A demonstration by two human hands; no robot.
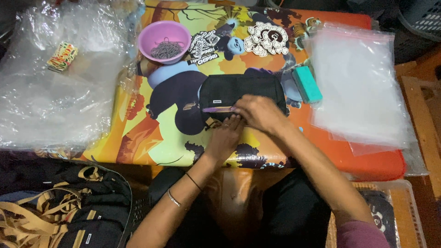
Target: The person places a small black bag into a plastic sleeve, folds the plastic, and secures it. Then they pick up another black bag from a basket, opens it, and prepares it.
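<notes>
Where the cartoon-printed table (151, 147) shows its middle, a black pouch (239, 94) lies flat, and both hands meet at its near edge. The left hand (225, 138) lies palm down just near of the pouch, its fingers together and pressed on the near edge; whether they pinch anything I cannot tell. The right hand (261, 112) rests over the pouch's near right part, fingers curled down on the fabric, its grip hidden from this view. The two hands touch each other.

Far left of the pouch stands a pink bowl (164, 41) with a heap of small metal loops inside. Black-and-white stickers (204, 46) lie just right of the bowl, and a pile of round white tags (266, 39) lies further right. A teal block (307, 84) lies just right of the pouch. Clear bags (358, 87) are stacked at the right end of the table, and crumpled plastic sheeting (50, 92) covers the left, with a small colourful packet (62, 56) on it. Near left, black bags with tan straps (59, 211) are piled up.
</notes>
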